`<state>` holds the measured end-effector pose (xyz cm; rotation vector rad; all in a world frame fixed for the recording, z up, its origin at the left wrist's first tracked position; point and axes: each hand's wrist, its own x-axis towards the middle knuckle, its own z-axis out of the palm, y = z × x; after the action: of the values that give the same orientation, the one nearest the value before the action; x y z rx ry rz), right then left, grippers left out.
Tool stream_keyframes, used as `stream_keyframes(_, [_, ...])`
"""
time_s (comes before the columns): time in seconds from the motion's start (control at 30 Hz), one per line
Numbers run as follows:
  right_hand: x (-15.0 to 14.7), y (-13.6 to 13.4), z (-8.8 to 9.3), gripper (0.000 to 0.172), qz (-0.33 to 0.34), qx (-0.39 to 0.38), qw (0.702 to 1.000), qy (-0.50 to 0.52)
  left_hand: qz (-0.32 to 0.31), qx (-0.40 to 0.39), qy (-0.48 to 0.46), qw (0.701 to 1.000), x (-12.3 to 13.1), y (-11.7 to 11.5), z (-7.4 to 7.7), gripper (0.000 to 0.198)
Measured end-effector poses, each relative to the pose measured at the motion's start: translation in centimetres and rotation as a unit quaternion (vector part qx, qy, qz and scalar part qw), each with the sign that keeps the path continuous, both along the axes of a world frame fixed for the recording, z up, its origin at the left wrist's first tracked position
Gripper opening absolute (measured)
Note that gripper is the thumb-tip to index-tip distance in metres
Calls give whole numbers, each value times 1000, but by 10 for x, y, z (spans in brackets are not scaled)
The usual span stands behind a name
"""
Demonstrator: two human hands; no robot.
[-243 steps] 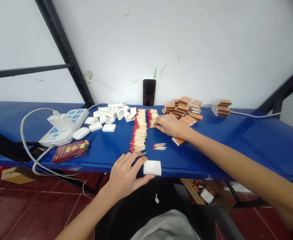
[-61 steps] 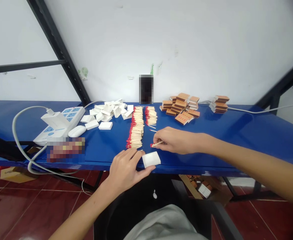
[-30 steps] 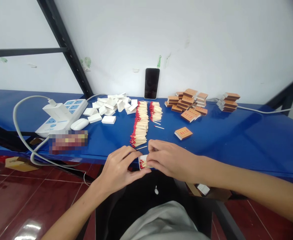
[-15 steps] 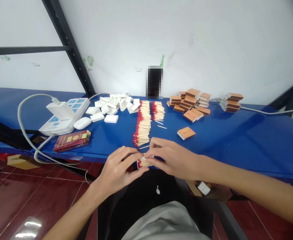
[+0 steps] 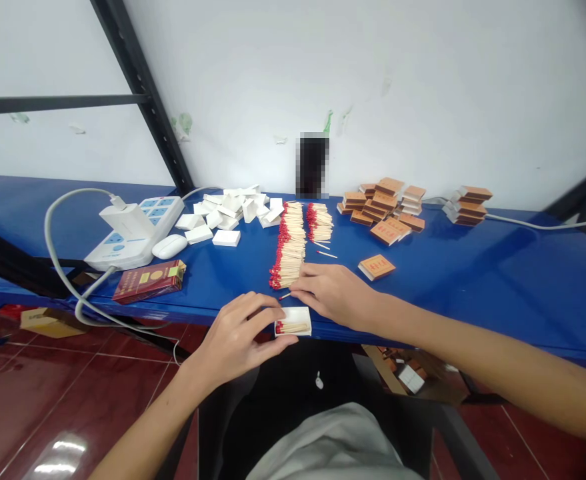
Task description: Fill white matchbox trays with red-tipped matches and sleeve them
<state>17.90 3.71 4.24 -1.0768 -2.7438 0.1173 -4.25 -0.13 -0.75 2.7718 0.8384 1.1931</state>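
Observation:
A white matchbox tray (image 5: 300, 314) with several red-tipped matches in it lies at the shelf's front edge. My left hand (image 5: 245, 333) grips its left end between thumb and fingers. Just behind the tray, my right hand (image 5: 327, 290) is pinched at the near end of the long match pile (image 5: 291, 243); a single match (image 5: 285, 296) shows at its fingertips. A smaller match pile (image 5: 319, 222) lies to the right, with a loose match (image 5: 327, 255) in front of it. One brown matchbox (image 5: 377, 267) lies alone at the right.
White trays (image 5: 227, 210) are heaped at the back left. Brown matchboxes (image 5: 385, 200) and another stack (image 5: 467, 204) stand at the back right. A power strip (image 5: 137, 233), white case (image 5: 169, 247), red pack (image 5: 150, 281) and cable lie left. An open carton (image 5: 383, 370) is below.
My right hand has moved from over the tray up to the near end of the long match pile, uncovering the tray. My left hand stays on the tray.

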Motion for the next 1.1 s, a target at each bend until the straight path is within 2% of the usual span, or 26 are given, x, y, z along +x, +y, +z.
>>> stream_keyframes(0.33, [3, 2, -9, 24, 8, 16, 999, 46, 1, 8, -17, 1000, 1, 2, -3, 23])
stream_keyframes(0.5, [4, 5, -8, 22, 21, -12, 996, 81, 3, 11, -13, 1000, 2, 2, -2, 22])
stream_keyframes(0.9, [4, 6, -12, 19, 15, 25, 995, 100, 2, 16, -19, 1000, 2, 2, -2, 21])
stream_keyframes(1.1, [6, 5, -11, 20, 14, 4, 996, 92, 4, 12, -17, 1000, 2, 3, -1, 20])
